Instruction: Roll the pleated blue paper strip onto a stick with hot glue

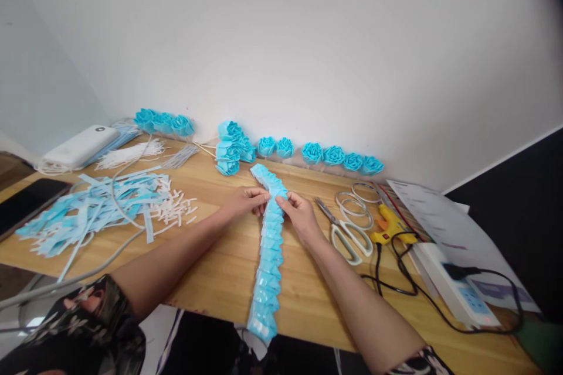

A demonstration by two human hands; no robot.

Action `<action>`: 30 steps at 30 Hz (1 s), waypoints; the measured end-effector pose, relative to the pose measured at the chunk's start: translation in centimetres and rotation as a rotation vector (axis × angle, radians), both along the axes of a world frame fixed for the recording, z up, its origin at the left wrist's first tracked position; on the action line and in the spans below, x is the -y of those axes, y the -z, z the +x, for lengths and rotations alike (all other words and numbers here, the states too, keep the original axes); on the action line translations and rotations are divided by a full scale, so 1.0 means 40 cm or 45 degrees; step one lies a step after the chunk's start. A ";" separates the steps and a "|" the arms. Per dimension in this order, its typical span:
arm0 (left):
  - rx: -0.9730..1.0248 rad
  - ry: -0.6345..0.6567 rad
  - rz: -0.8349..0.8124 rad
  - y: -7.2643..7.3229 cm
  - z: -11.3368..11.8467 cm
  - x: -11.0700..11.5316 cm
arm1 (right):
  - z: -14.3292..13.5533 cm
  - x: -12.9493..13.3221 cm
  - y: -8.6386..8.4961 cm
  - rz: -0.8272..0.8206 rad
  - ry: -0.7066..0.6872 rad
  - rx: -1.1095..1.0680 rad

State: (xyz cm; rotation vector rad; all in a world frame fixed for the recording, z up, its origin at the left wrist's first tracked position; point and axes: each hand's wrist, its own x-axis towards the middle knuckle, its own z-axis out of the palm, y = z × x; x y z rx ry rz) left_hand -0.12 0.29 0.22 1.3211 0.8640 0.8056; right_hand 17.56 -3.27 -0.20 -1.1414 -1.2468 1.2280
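A long strip of overlapping folded blue petals [270,249] runs down the middle of the wooden table, its lower end hanging past the front edge. My left hand [248,201] pinches the strip's left edge near the upper part. On the opposite edge, my right hand [299,215] grips it between thumb and fingers. Beyond the strip's top end lies a cluster of blue paper-like roses [231,149], with thin sticks showing at its left. White-handled scissors [347,234] lie to the right of my right hand.
Blue strip scraps [101,202] and white bits [173,208] cover the left, near a phone [30,205] and white power bank [83,146]. More roses [332,155] line the wall. Rightward are tape rolls [355,205], a yellow glue gun [393,225], a power strip [457,287] and cords.
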 end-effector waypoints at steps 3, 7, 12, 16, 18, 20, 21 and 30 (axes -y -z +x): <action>-0.006 -0.013 0.001 -0.003 0.000 -0.001 | -0.001 0.000 0.002 0.006 -0.010 0.000; 0.070 -0.066 -0.047 -0.003 0.003 0.002 | -0.006 0.001 0.000 0.013 -0.003 -0.001; 0.166 -0.034 -0.130 0.005 0.004 -0.002 | -0.002 -0.002 -0.008 0.017 0.013 0.005; 0.158 0.053 -0.201 0.004 -0.001 -0.005 | 0.004 -0.002 -0.017 0.056 0.045 0.015; 0.161 0.100 -0.235 -0.001 -0.004 -0.005 | 0.003 0.001 -0.020 0.062 0.008 0.021; 0.204 0.127 -0.273 -0.008 -0.006 -0.003 | 0.001 0.003 -0.022 0.064 -0.024 0.039; 0.235 0.120 -0.293 -0.011 -0.006 -0.002 | 0.000 0.005 -0.023 0.062 -0.034 0.052; 0.303 -0.071 -0.219 -0.006 -0.006 -0.005 | -0.001 0.003 -0.022 0.004 -0.097 0.108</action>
